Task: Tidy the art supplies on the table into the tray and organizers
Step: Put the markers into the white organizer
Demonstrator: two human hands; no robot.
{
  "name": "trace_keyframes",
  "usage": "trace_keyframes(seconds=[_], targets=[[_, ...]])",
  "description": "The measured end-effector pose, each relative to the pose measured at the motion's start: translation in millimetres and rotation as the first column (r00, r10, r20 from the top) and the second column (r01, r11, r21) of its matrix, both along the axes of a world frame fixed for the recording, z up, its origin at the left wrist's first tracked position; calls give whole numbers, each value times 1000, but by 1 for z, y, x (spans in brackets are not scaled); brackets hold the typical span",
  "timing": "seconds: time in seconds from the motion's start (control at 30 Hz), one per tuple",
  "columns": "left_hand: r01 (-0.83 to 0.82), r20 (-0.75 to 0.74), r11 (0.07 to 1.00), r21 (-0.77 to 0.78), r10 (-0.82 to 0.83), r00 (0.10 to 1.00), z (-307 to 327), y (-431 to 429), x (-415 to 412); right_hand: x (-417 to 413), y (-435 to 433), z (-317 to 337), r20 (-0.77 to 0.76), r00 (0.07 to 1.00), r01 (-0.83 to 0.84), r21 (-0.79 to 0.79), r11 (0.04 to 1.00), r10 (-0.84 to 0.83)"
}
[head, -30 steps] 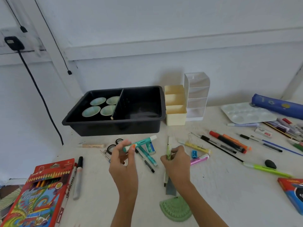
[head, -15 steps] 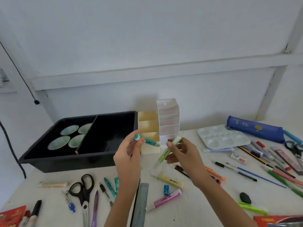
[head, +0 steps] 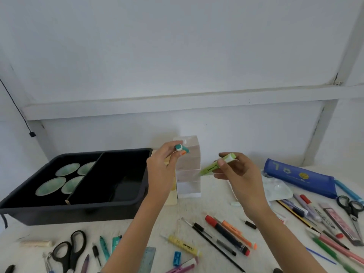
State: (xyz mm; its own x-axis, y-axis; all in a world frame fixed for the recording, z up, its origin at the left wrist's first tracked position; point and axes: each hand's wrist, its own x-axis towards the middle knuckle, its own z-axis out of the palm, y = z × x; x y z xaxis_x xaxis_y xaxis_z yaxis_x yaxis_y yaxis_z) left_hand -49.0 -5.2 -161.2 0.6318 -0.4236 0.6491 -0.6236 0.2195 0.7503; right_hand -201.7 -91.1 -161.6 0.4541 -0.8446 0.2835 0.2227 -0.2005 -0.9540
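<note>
L hand (head: 160,170) pinches teal marker (head: 182,149), R hand (head: 241,174) green highlighter (head: 216,165) (both forearms raised).

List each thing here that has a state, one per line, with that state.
left hand, grip pinching the teal marker.
right hand, grip pinching the green highlighter.
teal marker, held off the table, in front of the clear organizer.
green highlighter, held off the table, tilted.
clear organizer, upright.
black tray, left compartment holds four green dishes.
red marker, capped, lying on the table.
</note>
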Motion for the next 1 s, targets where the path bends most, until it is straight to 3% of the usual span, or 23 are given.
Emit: trace_keyframes(seconds=[0.17,0.27,0.43,0.53,0.7,0.83,1.0], targets=[[-4,109,985,175,-15,994,-12,-22,13,5,-17,6,74,997,21,-188,982,-7],[4,132,968,251,-38,991,-20,-31,19,16,-25,2,-3,999,39,-362,931,-43],[19,117,933,360,-65,991,-32,-40,32,41,-46,-15,-154,973,-9,-772,635,-174],[-2,178,885,465,-91,980,-34,-44,40,56,-54,-20,-282,903,-88,-859,504,-323],[-56,217,845,532,-72,974,-32,-52,43,78,-56,-8,-397,745,-178,-892,414,-535],[-68,228,847,528,-64,971,-34,-55,45,91,-56,-8,-627,555,-352,-773,528,-547],[-61,211,852,521,-60,976,-37,-56,46,104,-60,-13,-722,541,-348,-659,667,-431]])
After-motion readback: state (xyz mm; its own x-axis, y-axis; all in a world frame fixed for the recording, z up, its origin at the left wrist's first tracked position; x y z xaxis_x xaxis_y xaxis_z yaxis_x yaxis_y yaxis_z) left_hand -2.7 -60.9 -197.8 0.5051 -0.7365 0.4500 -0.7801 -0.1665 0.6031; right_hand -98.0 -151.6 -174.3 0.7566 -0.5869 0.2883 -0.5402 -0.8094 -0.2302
